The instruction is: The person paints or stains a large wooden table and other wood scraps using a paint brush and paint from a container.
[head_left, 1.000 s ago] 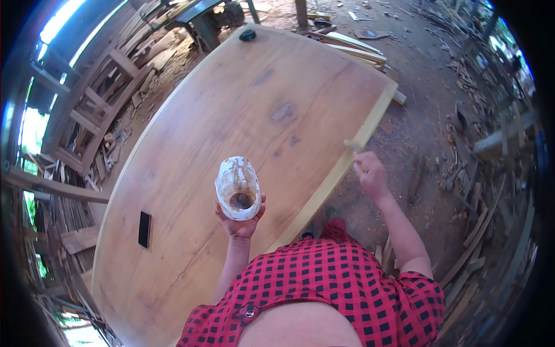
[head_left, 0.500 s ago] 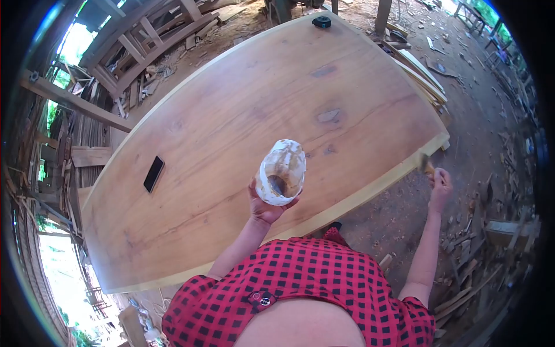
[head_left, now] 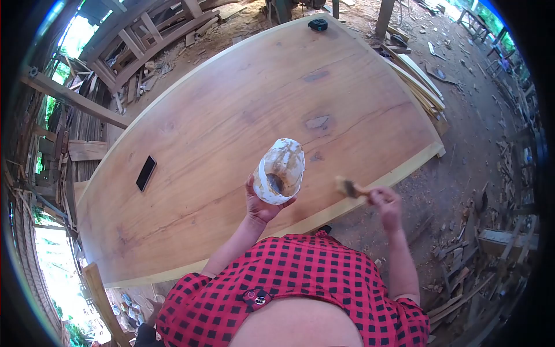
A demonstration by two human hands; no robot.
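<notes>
- The left hand has its fingers wrapped around a stained jar, holding it above the slab; I judge it is kept close so the brush can reach it.
- The jar's long axis is tilted, with the mouth toward the person.
- The right hand pinches a brush over the slab's near edge; its bristles point left, toward the jar.
- A phone lies flat on the slab.

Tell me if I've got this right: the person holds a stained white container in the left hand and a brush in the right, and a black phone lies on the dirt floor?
Not quite. In the head view the black phone lies on the wooden tabletop, not on the dirt floor. The rest holds: the left hand holds the stained white container, and the right hand holds the brush.
</notes>
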